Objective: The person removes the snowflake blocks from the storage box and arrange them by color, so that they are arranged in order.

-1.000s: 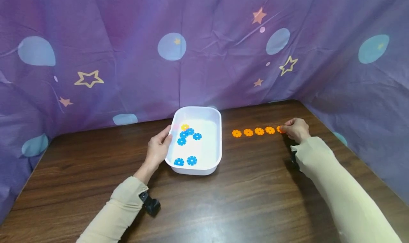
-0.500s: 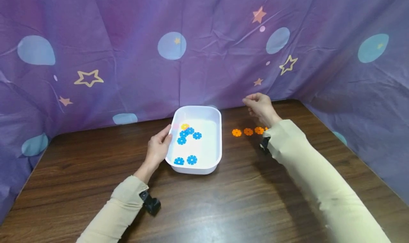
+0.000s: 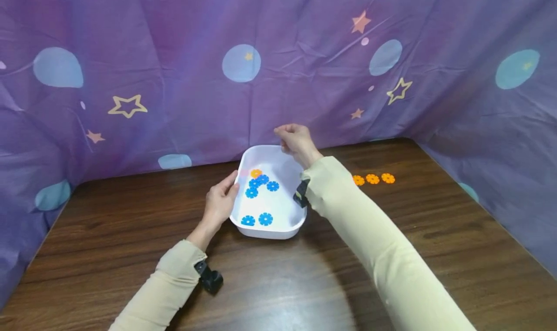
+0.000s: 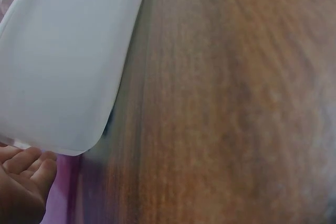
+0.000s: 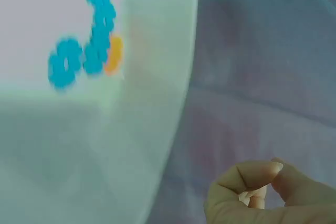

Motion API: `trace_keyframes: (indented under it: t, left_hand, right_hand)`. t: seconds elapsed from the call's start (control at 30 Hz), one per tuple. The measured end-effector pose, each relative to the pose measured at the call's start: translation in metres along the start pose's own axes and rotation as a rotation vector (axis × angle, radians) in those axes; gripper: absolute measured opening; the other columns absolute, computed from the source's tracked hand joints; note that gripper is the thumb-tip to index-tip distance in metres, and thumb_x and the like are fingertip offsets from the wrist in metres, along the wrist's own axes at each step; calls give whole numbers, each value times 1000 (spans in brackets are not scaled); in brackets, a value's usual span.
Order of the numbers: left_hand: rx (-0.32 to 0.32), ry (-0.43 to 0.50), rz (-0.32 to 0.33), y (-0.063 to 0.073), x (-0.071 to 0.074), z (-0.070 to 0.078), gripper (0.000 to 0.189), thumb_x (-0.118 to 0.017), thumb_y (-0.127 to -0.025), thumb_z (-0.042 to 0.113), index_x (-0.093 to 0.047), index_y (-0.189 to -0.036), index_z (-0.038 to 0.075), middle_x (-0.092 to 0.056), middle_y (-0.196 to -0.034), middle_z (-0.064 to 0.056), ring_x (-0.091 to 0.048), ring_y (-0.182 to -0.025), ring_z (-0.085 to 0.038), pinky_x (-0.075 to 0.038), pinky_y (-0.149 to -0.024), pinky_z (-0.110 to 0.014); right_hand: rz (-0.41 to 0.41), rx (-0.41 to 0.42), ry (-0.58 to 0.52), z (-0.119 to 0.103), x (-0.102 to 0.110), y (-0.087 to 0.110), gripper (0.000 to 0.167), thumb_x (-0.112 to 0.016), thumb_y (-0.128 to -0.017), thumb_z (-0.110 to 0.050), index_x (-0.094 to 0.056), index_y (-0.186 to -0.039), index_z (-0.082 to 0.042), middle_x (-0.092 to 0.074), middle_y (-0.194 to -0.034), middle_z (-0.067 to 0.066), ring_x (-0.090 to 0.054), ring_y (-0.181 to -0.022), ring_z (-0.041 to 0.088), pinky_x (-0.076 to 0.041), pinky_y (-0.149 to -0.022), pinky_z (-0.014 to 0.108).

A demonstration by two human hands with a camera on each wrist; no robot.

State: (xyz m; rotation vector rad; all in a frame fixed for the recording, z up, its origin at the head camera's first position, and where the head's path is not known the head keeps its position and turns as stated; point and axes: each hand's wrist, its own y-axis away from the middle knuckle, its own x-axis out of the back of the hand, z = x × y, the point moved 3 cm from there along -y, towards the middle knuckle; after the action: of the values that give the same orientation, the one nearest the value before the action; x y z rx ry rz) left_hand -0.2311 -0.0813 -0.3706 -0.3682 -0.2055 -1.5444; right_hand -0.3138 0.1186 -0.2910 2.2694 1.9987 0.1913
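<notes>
A white plastic tray [image 3: 269,233] stands on the table with several blue notched discs [image 3: 265,219] and an orange one [image 3: 256,173] lying inside. My left hand [image 3: 219,203] grips its left rim, thumb on the near side; in the left wrist view its curled fingers show at the tray's edge. Over the back right of the tray is my right hand [image 3: 297,141]. In the right wrist view the thumb and forefinger of this hand [image 5: 257,192] meet at the tips, with nothing visible between them. Right of the tray lies a row of orange notched discs [image 3: 372,179], partly hidden by the right sleeve.
The brown wooden table [image 3: 130,215] reaches back to a purple curtain [image 3: 196,79] printed with stars and blue spots. That curtain also hangs along the right side. Each wrist carries a small black camera [image 3: 210,277].
The right hand has left the disc at the right end of the row, lifted, and swung left to the tray. That disc stays on the table. The left hand keeps its grip.
</notes>
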Motion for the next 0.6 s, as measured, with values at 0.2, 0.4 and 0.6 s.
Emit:
trace_keyframes:
  t: [0.2, 0.4, 0.6]
  left_hand:
    - [-1, -3, -7, 0, -1, 1, 41, -48, -97, 11, -46, -138, 6, -46, -141, -9, -42, -131, -23, -36, -108, -38]
    - [3, -9, -13, 1, 0, 1, 42, -48, -98, 13, -46, -138, 6, -46, -142, -8, -42, -132, -22, -36, -108, -37]
    - [6, -16, -16, 0, 1, 0, 42, -48, -98, 14, -46, -139, 6, -45, -142, -8, -41, -132, -22, -35, -109, -37]
  right_hand:
    - [31, -61, -6, 27, -21, -8, 7, -62, -89, -7, -59, -87, -1, -47, -61, 1, -42, -46, 5, -39, -44, 16]
    - [20, 3, 84, 85, -30, -50, 8, -71, -79, -7, -66, -75, -1, -54, -58, 3, -47, -46, 9, -45, -44, 20]
    - [23, -56, 255, 100, -40, -54, 11, -70, -79, -4, -62, -75, 1, -47, -54, 4, -41, -44, 14, -38, -42, 26]
